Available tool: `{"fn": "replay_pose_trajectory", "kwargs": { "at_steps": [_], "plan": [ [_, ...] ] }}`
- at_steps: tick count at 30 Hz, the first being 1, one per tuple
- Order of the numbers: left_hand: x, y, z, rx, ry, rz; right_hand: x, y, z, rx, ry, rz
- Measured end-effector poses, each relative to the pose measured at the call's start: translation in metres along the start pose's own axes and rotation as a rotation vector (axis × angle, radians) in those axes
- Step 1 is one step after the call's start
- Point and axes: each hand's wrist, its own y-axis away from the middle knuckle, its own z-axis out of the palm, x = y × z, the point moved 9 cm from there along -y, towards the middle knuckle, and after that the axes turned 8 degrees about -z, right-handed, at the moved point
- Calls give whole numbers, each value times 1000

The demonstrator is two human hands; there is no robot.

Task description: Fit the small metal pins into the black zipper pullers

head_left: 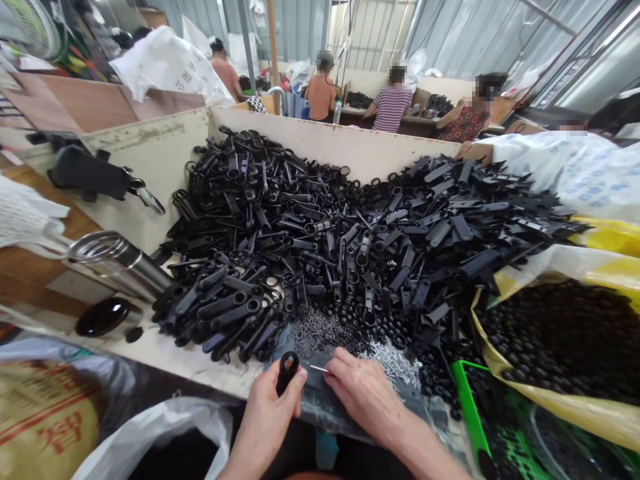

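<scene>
Markings: one large red character, 智, on the yellow-tan printed sack (50, 413) at lower left, beneath a red stripe, with smaller red lettering too blurred to read. Dark characters on the crumpled white plastic sack (170, 67) at upper left, and pale blue print on the white plastic sacking (575, 173) at right; neither legible.

Item: one black plastic part with a ring-shaped end (284, 383), held above the near edge of the cream-coloured surface (200, 373). Ring end uppermost; long axis near upright, the lower end hidden in the hand.

Item: one slim silver metal rod (319, 369). Long axis nearly level, bare tip towards the black part, a gap between.

Left hand (277, 395): fingers closed round the black part, thumb on its right side. Right hand (360, 387): fingers pinched narrow on the rod, above a dark grey sheet (325, 403).

Stock beyond the hands: broad heap of black plastic ring-ended parts (280, 220); loose small dark grey metal pieces (317, 330); loose bright silver metal pieces (395, 360), just beside the right hand.

At right: yellow-and-white bag (565, 403) of round black beads (565, 327); bright green plastic basket (467, 400).

At left: stainless-steel cylinder (133, 267), tilted.
</scene>
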Motion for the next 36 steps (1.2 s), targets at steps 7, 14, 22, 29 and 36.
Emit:
{"fn": "replay_pose_trajectory", "kwargs": {
  "at_steps": [7,14,22,29,36],
  "plan": [
    [-20,2,6,-18,159,-155,22,27,-24,388,-389,133],
    [-18,4,8,-28,202,-182,11,27,0,344,-300,128],
    [-14,13,10,-79,326,-289,9,18,4,341,-322,113],
    [-4,19,32,-245,527,-363,16,19,-14,519,-831,260],
    [-3,19,44,-281,624,-393,11,17,-15,566,-873,249]
  ]
}}
